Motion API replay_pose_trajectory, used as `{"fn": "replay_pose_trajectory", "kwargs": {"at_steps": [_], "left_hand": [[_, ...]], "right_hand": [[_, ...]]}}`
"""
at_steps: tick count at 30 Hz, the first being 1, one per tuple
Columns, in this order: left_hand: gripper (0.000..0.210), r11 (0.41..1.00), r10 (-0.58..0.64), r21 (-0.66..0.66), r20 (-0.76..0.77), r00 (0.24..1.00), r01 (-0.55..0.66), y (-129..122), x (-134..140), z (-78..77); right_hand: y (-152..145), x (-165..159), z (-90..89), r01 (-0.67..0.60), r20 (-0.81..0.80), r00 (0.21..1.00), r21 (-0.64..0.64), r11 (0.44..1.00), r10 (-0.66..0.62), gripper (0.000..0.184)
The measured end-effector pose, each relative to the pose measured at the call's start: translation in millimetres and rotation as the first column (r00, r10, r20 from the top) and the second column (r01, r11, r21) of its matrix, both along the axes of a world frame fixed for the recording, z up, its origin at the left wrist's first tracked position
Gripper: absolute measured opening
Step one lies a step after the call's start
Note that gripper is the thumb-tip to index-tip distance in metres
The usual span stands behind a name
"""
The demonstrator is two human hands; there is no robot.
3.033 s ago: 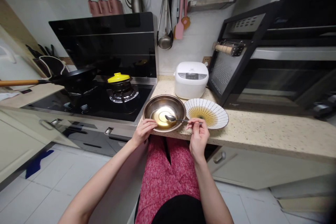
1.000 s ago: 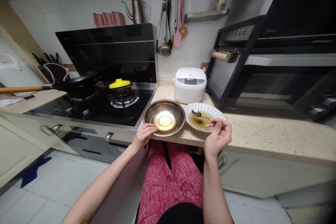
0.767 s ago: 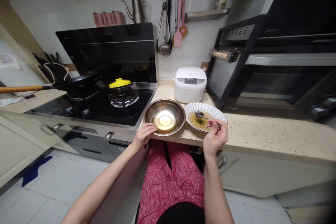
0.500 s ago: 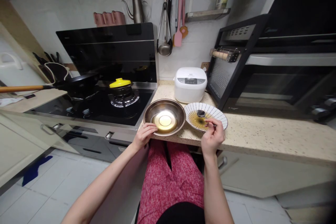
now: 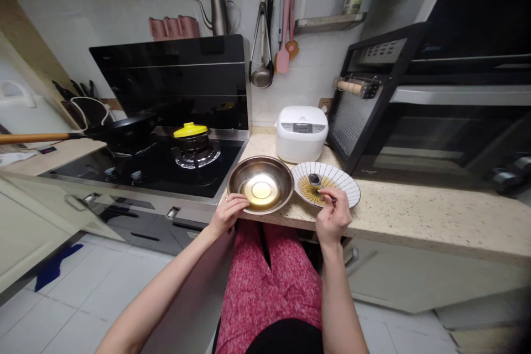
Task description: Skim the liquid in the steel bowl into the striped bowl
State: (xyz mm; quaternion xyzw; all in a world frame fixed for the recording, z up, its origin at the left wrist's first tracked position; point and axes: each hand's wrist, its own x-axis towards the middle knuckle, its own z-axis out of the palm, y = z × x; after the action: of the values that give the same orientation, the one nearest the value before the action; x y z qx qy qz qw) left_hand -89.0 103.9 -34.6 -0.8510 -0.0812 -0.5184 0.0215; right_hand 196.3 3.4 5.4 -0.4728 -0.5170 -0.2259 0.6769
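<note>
On the speckled counter point(image 5: 431, 210), the white rice cooker point(image 5: 302, 141) stands beyond and right of the metal bowl point(image 5: 259, 167); the striped plate point(image 5: 342, 182) lies just right of that bowl. Your left hand point(image 5: 229, 211) grips the bowl's near-left rim, fingers bent over it. Your right hand point(image 5: 334, 213), right of the bowl, pinches the spoon point(image 5: 314, 179) with no gap. Over the plate, the spoon's head points away from you, its long axis slanting slightly toward the bowl.
</note>
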Motion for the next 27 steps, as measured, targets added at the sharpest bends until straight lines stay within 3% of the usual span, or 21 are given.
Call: {"fn": "replay_pose_trajectory", "kwargs": {"at_steps": [11,19,27], "left_hand": [[0.023,1.000,0.010,0.000,-0.014,1.000,-0.010,3,-2,-5.9],[0.023,1.000,0.006,0.004,0.000,1.000,-0.006,2,-1,-3.6],[0.023,1.000,-0.004,0.005,0.005,1.000,0.004,0,0,0.4]], "right_hand": [[-4,-15,3.3,-0.123,-0.224,0.965,0.066,0.990,0.135,0.020],[6,-26,8.0,-0.183,-0.212,0.958,0.058,0.981,0.191,0.020],[17,-32,5.0,-0.190,-0.086,0.978,-0.008,0.982,0.188,0.018]]}}
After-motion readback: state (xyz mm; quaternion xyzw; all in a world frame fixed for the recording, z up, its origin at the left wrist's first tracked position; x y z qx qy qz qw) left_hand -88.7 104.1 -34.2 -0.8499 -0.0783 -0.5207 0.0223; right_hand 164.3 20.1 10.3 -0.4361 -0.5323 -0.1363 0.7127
